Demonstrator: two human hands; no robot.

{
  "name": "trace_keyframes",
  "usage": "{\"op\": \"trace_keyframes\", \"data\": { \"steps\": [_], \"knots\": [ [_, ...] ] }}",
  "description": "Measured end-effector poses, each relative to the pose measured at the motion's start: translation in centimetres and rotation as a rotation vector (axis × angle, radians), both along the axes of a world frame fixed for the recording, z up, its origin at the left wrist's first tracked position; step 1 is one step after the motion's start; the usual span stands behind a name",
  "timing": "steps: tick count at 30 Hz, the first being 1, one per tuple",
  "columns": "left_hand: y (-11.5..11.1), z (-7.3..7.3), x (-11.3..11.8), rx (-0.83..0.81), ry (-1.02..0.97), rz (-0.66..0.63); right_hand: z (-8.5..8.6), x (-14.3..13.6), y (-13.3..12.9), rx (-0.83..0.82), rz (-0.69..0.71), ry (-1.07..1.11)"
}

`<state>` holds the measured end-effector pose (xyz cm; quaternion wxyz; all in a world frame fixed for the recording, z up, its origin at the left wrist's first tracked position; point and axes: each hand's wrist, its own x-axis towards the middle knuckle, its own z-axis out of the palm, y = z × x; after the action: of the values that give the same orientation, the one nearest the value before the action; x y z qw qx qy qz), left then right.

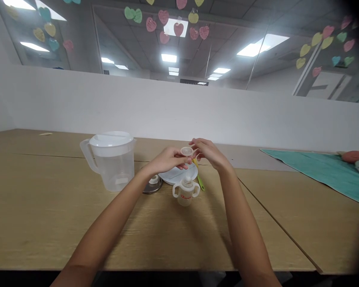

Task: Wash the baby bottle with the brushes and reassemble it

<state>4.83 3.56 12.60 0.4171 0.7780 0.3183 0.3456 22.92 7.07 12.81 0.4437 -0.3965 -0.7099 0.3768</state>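
My left hand holds a small round translucent cap between its fingers, above a white plate. Close on the cap's right side, my right hand has its fingers curved and apart, with nothing visible in them. Below both hands a two-handled baby bottle with red lettering and a clear nipple stands upright on the table. A green and yellow utensil lies by the plate's right edge. Beside the plate on the left, a white ring rests on a dark round lid.
A clear lidded pitcher stands to the left on the wooden table. At the far right a green cloth lies under a reddish item. A white wall rises behind the table.
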Motion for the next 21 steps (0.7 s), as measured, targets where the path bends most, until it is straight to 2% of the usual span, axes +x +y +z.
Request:
{"op": "trace_keyframes", "data": {
  "steps": [1, 3, 6, 9, 13, 15, 18, 21],
  "knots": [
    [0.0, -0.2, 0.1, 0.001, 0.014, -0.016, 0.8, -0.1, -1.3, 0.019, 0.07, 0.009],
    [0.2, -0.6, 0.4, 0.004, 0.029, -0.037, 2.0, -0.3, -3.6, 0.065, 0.108, -0.051],
    [0.5, -1.1, 0.8, 0.005, 0.044, -0.043, 2.5, -0.6, -5.7, 0.194, 0.063, -0.289],
    [0.7, -1.4, 0.8, 0.056, 0.13, -0.042, 2.4, -1.1, -6.3, 0.349, -0.042, -0.515],
    [1.1, -1.2, -0.1, 0.212, 0.358, -0.021, 2.0, -1.6, -5.8, 0.359, -0.087, -0.702],
    [1.4, -1.0, -0.8, 0.297, 0.473, 0.047, 1.6, -1.7, -5.2, 0.316, -0.073, -0.785],
    [2.1, -0.8, -2.2, 0.362, 0.698, 0.258, 0.7, -1.6, -3.9, 0.216, -0.017, -0.877],
    [3.2, -1.2, -3.7, 0.232, 1.007, 0.487, -0.3, -1.6, -2.8, 0.101, 0.032, -0.908]
  ]
}}
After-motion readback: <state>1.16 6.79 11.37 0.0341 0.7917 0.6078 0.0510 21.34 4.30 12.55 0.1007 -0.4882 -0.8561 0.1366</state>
